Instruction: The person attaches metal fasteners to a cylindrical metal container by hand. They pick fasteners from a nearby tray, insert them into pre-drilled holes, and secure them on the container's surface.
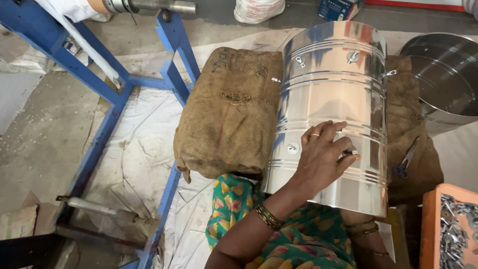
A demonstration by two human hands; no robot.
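Note:
A shiny steel drum (331, 74) with ribbed bands and small riveted clips lies on its side across a brown burlap sack (226, 109), its open end toward me. My left hand (321, 159) rests on the drum's wall, thumb and forefinger pinched on a small dark fastener (347, 153) near a rivet (293, 148). A ring and bangles show on that hand and arm. My right forearm (366, 230), also with bangles, reaches up under the drum's rim. The right hand itself is hidden inside the drum.
A second steel drum (443, 74) stands at the right. Blue-handled pliers (404, 162) lie on burlap beside the drum. An orange tray (429, 224) of small metal parts sits at the lower right. A blue steel frame (107, 109) stands on a white sheet to the left.

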